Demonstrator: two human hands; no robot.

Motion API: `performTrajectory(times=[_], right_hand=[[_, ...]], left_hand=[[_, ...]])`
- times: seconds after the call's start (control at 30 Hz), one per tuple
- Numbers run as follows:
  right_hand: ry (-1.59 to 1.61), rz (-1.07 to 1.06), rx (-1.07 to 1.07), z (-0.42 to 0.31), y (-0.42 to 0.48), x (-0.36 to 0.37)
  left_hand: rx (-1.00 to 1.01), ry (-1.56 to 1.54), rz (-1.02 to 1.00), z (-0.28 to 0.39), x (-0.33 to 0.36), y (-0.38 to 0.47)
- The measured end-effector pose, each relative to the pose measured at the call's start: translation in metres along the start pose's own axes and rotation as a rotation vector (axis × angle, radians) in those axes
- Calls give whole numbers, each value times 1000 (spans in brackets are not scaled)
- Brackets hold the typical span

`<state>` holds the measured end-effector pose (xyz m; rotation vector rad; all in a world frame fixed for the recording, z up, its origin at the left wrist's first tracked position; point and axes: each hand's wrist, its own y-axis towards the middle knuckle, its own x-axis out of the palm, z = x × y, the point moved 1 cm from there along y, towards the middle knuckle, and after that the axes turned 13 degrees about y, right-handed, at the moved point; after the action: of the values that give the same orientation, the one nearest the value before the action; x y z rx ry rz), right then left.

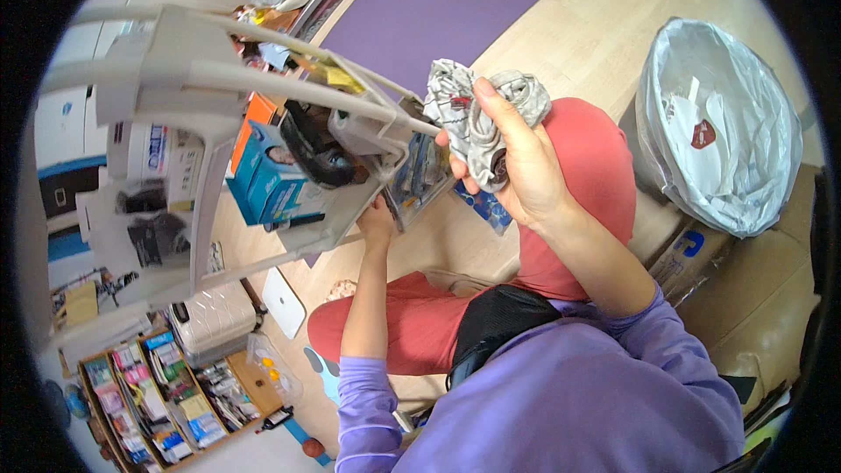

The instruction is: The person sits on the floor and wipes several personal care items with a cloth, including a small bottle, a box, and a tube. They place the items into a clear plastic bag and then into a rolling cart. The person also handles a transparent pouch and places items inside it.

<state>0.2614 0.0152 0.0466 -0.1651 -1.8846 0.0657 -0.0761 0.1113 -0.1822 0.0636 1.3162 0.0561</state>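
Note:
My right hand [525, 157] is closed around a crumpled grey-and-white patterned cloth [453, 108], held above my right knee; the cloth has a small red mark and a dark round patch. Lower and to the left, my left hand [377, 220] grips the lower edge of a white shelf rack [289, 89], with its fingertips partly hidden. On the rack lie a blue box [272, 184] with a picture on it, a black curved object [315, 148] and an orange item [253, 118]. A clear container [420, 177] of small items stands beside the left hand.
A bin with a translucent liner [729, 118] holds paper scraps at the right. Purple mats [420, 13] lie on the floor ahead. At the lower left are a cream suitcase [213, 318], a white flat panel [284, 302] and a divided wooden box [138, 341] of packets. A cardboard box [696, 253] sits below the bin.

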Motion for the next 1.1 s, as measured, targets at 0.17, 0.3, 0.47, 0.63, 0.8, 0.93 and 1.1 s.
performTrajectory(times=[0.17, 0.3, 0.47, 0.63, 0.8, 0.93, 1.1], right_hand=[[-5, -19, -6, 4, 3, -5], [-19, -28, 19, 5, 0, -7], [-74, -12, -18, 4, -1, -8], [-106, -10, -19, 6, 1, -11], [-120, -20, -22, 6, -1, -9], [-157, -15, -39, 9, -1, -10], [-181, -5, -22, 11, -2, -10]], left_hand=[[-616, -990, -549, 69, -77, -64], [-525, -1311, -777, 86, -106, -113], [-433, -1408, -811, 128, -162, -146], [-332, -1461, -802, 135, -185, -163], [-238, -1465, -736, 139, -200, -171], [-192, -1472, -683, 137, -198, -174], [-155, -1501, -649, 140, -198, -175]])
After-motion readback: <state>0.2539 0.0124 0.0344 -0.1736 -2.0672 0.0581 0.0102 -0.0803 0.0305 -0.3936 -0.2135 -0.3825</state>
